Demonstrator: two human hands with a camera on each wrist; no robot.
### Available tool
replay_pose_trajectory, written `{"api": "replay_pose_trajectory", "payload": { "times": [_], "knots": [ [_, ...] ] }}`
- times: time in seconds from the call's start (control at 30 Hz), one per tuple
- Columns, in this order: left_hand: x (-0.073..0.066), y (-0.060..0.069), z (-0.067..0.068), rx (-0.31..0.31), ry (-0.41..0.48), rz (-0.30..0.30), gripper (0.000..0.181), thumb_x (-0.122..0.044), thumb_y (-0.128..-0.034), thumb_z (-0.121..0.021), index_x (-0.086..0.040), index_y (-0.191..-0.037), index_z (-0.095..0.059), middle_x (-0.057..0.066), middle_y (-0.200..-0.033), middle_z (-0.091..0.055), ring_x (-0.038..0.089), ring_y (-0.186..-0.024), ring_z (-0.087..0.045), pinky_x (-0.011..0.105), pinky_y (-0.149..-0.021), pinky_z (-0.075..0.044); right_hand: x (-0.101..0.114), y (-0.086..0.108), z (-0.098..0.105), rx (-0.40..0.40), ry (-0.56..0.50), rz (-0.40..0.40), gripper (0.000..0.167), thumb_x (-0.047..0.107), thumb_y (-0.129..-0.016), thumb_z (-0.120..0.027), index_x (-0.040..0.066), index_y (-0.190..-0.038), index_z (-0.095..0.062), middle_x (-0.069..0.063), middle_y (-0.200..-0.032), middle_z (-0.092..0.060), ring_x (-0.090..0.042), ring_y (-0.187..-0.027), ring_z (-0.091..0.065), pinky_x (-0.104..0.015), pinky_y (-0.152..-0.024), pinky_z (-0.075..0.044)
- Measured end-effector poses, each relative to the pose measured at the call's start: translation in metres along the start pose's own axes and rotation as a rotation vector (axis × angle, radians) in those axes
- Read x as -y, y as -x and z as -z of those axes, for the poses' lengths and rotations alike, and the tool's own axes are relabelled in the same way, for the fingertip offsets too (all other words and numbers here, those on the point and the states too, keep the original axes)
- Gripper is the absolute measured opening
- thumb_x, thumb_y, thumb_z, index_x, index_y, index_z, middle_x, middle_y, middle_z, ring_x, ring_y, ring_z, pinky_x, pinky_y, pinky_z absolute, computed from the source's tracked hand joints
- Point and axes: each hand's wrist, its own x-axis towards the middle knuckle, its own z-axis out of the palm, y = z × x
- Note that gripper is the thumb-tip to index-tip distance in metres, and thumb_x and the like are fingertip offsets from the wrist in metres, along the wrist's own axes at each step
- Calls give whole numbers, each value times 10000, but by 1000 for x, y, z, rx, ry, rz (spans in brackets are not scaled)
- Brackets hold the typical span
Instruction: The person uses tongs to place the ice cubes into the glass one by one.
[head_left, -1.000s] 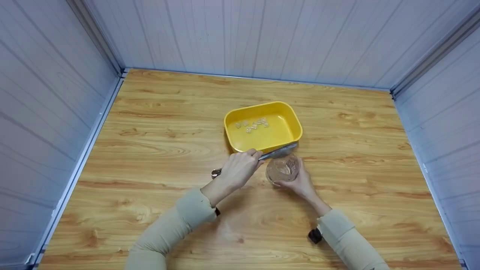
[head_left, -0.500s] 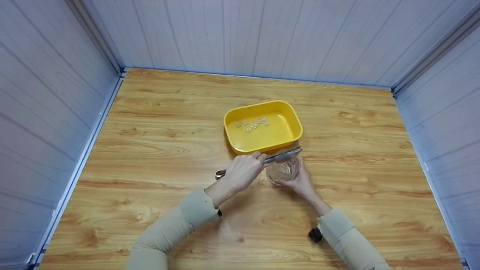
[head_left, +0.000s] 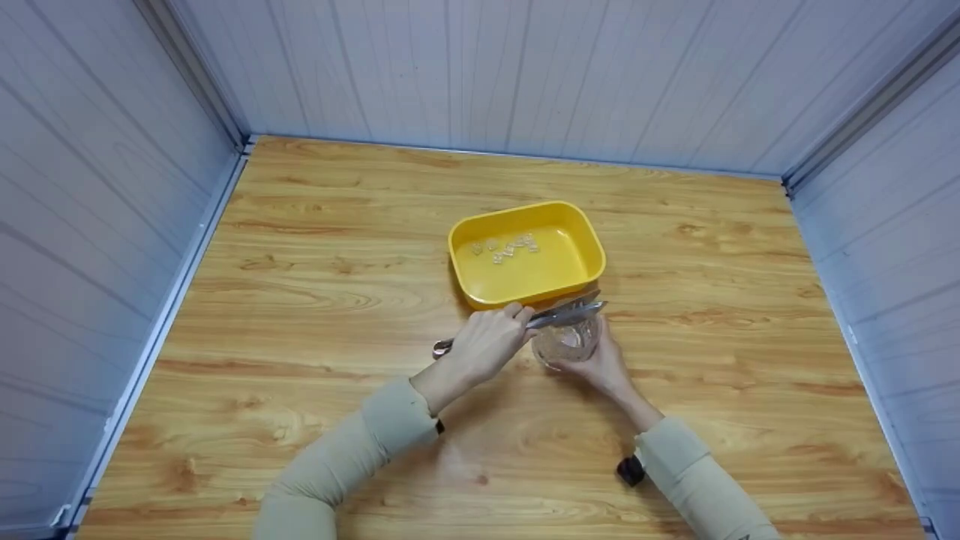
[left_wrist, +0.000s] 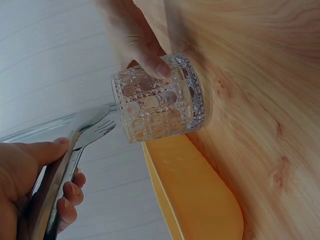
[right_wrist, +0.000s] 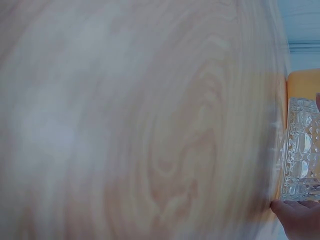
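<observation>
My left hand [head_left: 491, 339] grips metal tongs [head_left: 551, 319], thumb on one arm and fingers curled round the other in the left wrist view. The tongs' ends, one of them fork-tined [left_wrist: 100, 131], are over the mouth of a patterned clear glass [left_wrist: 155, 102]. My right hand [head_left: 606, 369] holds that glass by its side, thumb and fingers around it, as the right wrist view also shows with the hand [right_wrist: 300, 219] at the glass [right_wrist: 302, 155]. Several small clear cubes [head_left: 508, 250] lie inside a yellow container [head_left: 517, 290] just beyond the hands.
Light panelled walls [head_left: 480, 75] enclose the wooden table [head_left: 337, 225] at the back and on both sides. The yellow container's near edge is close to the tongs and the glass.
The tongs and my left hand have shifted slightly right, from beside the container's near edge to over the glass. The tongs' ends look a little farther apart. My right hand and the glass have stayed put.
</observation>
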Motion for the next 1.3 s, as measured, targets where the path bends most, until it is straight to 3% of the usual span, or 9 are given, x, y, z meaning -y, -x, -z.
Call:
{"api": "replay_pose_trajectory", "payload": {
  "times": [0.3,0.57,0.87,1.1,1.3],
  "knots": [
    [3,1,0,8,67,38,243,-294,-865,-544,-61,-925,-574,29,-781,-560,185,-606,-558,314,-461,-427,-1,0,0,-12,-1,9,999,222,-526,-854,50,-1315,-266,-184,-1258,-443,-280,-1162,-409,-374,-974,-288],
    [9,2,1,-27,49,57,269,-302,-854,-551,-46,-932,-580,34,-757,-557,180,-573,-551,314,-450,-427,-3,-1,0,-21,3,26,964,197,-519,-857,12,-1282,-298,-189,-1231,-456,-291,-1130,-435,-392,-957,-308],
    [17,1,2,-12,57,104,317,-306,-854,-549,-28,-1002,-584,58,-810,-571,205,-634,-579,333,-483,-445,-3,0,0,-19,17,40,922,92,-527,-837,12,-1277,-307,-194,-1234,-449,-303,-1142,-421,-392,-967,-296],
    [28,2,0,-36,81,141,323,-314,-855,-550,-24,-993,-583,65,-797,-559,208,-634,-571,347,-492,-451,-2,0,-1,-10,9,18,950,192,-532,-851,27,-1287,-297,-171,-1244,-439,-275,-1162,-402,-371,-980,-276],
    [39,0,1,28,114,214,351,-312,-861,-546,-10,-1040,-561,82,-844,-555,215,-675,-559,360,-539,-467,-1,-1,-1,-16,14,8,964,239,-517,-856,41,-1280,-302,-163,-1230,-453,-259,-1149,-412,-368,-975,-284]
  ]
}}
